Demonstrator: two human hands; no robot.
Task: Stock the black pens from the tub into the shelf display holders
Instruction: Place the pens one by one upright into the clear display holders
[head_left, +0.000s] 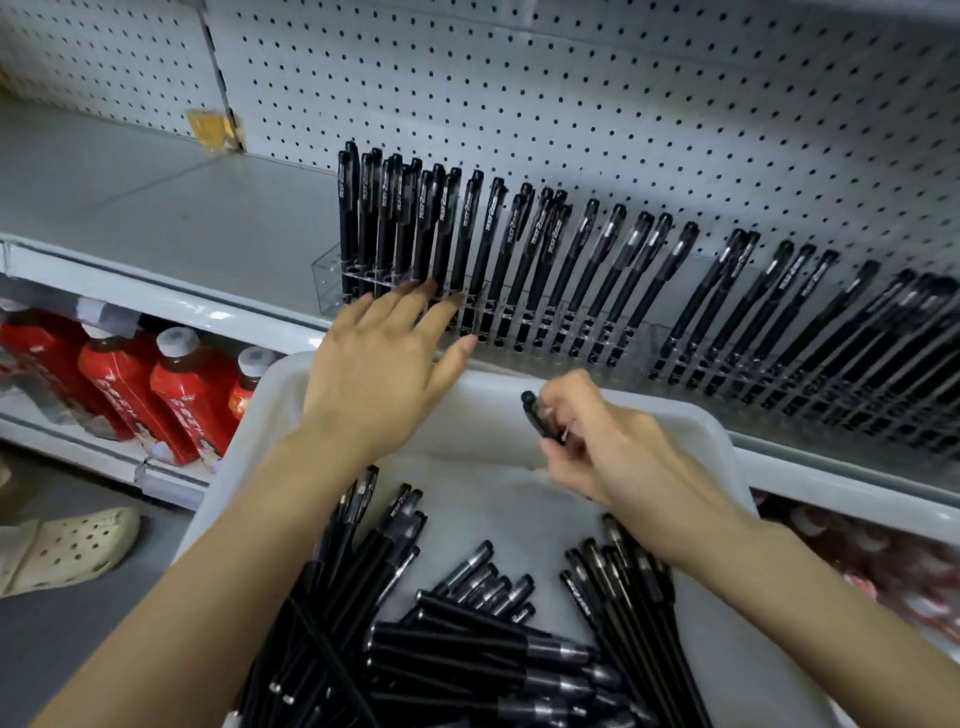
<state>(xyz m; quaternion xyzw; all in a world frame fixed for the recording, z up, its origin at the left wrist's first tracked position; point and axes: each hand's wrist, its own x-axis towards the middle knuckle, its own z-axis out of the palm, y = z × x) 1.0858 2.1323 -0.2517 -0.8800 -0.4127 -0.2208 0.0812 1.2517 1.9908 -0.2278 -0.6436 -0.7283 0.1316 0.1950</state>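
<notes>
A white tub below the shelf holds several loose black pens piled at its near end. Clear display holders on the grey shelf carry rows of upright black pens, running off to the right. My left hand reaches out flat, with straight fingers touching the front of the left holder. Over the tub's far end, my right hand grips one black pen between curled fingers, its cap pointing up and left.
The white pegboard backs the grey shelf, which lies bare to the left of the holders. Red bottles stand on the lower shelf at left. A beige clog rests on the floor. Something yellow sits at the shelf's back.
</notes>
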